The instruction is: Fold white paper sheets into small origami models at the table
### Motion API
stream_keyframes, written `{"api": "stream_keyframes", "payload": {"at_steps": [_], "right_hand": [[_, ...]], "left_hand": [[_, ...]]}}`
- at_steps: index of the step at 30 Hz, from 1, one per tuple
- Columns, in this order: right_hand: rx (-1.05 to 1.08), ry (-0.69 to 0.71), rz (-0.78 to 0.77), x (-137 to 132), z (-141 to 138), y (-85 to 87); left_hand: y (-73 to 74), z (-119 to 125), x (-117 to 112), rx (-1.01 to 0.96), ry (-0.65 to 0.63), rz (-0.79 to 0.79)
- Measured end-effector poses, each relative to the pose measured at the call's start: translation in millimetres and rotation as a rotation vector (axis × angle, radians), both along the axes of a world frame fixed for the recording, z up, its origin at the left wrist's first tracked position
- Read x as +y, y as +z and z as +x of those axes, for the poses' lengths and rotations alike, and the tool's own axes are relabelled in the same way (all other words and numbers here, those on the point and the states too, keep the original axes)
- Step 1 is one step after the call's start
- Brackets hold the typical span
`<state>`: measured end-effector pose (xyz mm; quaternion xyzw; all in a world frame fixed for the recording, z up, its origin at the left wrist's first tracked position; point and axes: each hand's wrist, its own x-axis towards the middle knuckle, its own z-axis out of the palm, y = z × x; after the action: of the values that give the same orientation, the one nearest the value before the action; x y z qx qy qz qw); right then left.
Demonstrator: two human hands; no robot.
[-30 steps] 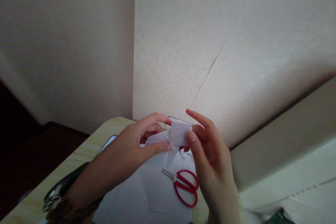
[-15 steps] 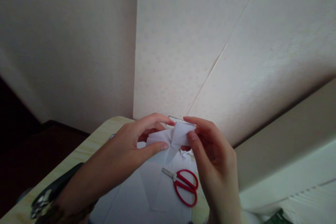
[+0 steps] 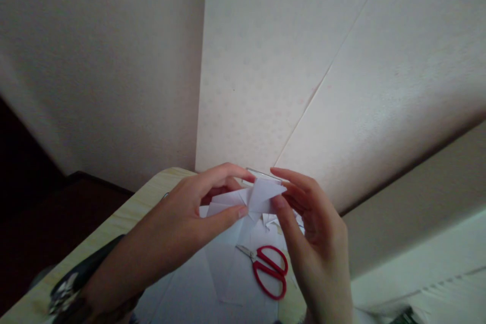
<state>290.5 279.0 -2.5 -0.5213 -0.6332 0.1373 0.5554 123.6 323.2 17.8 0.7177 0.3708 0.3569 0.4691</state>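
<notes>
A small piece of folded white paper (image 3: 261, 194) is held up between my two hands, its flaps fanning out from a creased centre. My left hand (image 3: 205, 202) pinches its left part, thumb in front and fingers behind. On the right, the thumb of my right hand (image 3: 311, 223) presses a flap at its lower edge, while the index finger is raised off the paper. Below the hands, red-handled scissors (image 3: 269, 272) lie with their tips pointing left on white paper sheets (image 3: 190, 283).
White paper scraps (image 3: 270, 219) lie behind the scissors. A dark pouch-like object (image 3: 85, 268) rests by my left forearm on the light wooden table (image 3: 152, 195). The pale wall (image 3: 246, 86) rises right behind the table.
My right index finger has lifted off the paper's right flap, whose pointed tip now shows. The left hand keeps its hold. The view has shifted slightly.
</notes>
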Motion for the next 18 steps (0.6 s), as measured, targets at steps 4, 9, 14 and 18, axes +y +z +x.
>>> {"api": "stream_keyframes", "payload": {"at_steps": [4, 9, 14, 18], "right_hand": [[-0.017, -0.025, 0.021, -0.2, 0.4, 0.3], [-0.031, 0.003, 0.031, -1.4, -0.7, 1.5], [-0.036, 0.016, 0.074, -3.3, -1.0, 0.8], [-0.038, 0.02, 0.174, -4.7, -3.1, 0.8]], "left_hand": [[0.9, 1.2, -1.5, 0.062, 0.055, 0.063], [2.0, 2.0, 0.1, 0.059, 0.028, 0.059], [-1.7, 0.2, 2.3, -0.027, -0.013, -0.022], [-4.0, -4.1, 3.8, -0.22, -0.165, -0.248]]}}
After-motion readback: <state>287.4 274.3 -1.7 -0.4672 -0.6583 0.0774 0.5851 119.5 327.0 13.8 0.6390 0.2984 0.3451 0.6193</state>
